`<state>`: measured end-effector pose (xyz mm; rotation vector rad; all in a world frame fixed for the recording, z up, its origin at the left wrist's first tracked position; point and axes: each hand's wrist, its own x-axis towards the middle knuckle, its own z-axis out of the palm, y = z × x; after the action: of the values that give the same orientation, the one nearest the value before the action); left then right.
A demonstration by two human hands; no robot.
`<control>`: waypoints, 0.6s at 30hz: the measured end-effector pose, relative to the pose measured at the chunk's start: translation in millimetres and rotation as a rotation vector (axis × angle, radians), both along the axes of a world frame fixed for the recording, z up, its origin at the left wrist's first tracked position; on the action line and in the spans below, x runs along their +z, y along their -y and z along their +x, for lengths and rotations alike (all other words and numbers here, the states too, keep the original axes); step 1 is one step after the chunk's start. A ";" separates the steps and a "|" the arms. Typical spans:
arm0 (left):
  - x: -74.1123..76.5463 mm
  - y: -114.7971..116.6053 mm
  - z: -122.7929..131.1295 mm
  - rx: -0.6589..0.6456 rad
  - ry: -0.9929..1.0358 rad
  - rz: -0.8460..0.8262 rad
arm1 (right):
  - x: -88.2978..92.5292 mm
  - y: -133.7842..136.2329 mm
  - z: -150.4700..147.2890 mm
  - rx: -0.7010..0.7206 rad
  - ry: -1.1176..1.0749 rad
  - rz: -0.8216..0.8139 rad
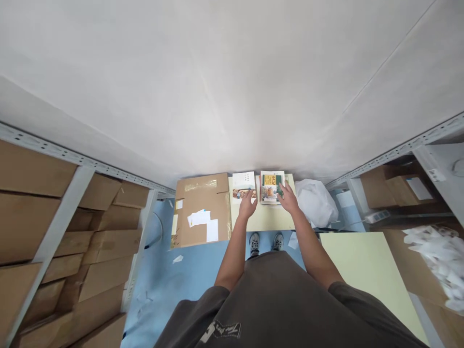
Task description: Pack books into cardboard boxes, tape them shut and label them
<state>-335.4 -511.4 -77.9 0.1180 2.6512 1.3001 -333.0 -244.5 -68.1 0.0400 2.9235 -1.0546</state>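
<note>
Two books lie side by side on a small pale yellow table [268, 220] against the wall. My left hand [248, 203] rests with spread fingers on the lower edge of a white book [242, 182]. My right hand [289, 197] lies flat, fingers stretched, on the right side of a green and yellow book [270, 186]. Neither hand grips anything.
A large cardboard box [203, 210] with paper slips stands left of the table. A white plastic bag [316, 200] sits to the right. Metal shelving with cartons [54, 232] lines the left; another rack [406, 188] and a second pale table [366, 275] are on the right. Blue floor below.
</note>
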 end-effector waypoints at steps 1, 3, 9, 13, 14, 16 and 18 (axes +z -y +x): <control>-6.2 -7.6 -4.3 -0.006 0.020 -0.001 | -7.5 -5.5 -0.5 -0.002 0.033 0.005; -18.2 -23.1 -14.2 -0.017 0.054 -0.003 | -20.9 -15.9 -1.9 -0.006 0.106 0.011; -47.6 -62.0 -40.7 -0.021 0.152 0.007 | -49.3 -37.3 -9.2 0.023 0.232 -0.005; -57.5 -76.6 -49.9 0.025 0.247 -0.013 | -60.9 -37.1 -16.0 0.052 0.307 -0.005; -58.7 -78.6 -51.5 0.032 0.275 -0.029 | -63.0 -34.9 -18.2 0.063 0.332 -0.001; -60.1 -80.9 -53.7 0.034 0.322 -0.056 | -66.7 -29.1 -22.7 0.082 0.385 0.011; -61.2 -80.9 -54.4 0.032 0.345 -0.063 | -69.7 -23.1 -26.4 0.090 0.424 0.022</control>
<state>-389.8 -430.5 -139.1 -0.1457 2.4035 1.1273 -359.4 -221.4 -137.8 0.1156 2.5296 -0.8744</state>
